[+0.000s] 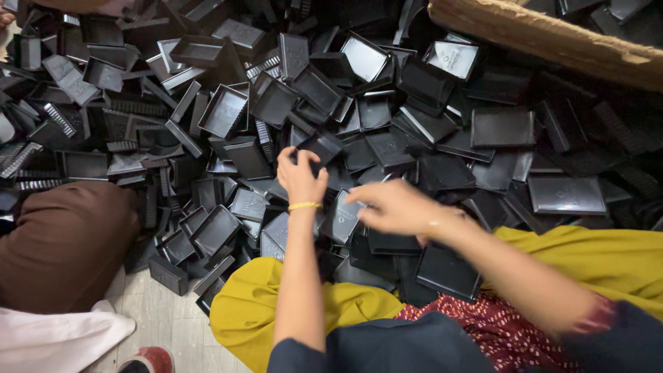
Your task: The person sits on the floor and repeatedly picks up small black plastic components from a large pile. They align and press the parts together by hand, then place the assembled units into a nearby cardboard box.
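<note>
A small black tray (319,146) is pinched by the curled fingers of the left hand (300,178), while another black tray (343,215) beside it is touched by the loosely spread right hand (395,206).

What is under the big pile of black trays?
More black trays, stacked layer on layer. A strip of pale floor shows at the pile's near edge. Whether floor runs under the middle is hidden by the trays.
</note>
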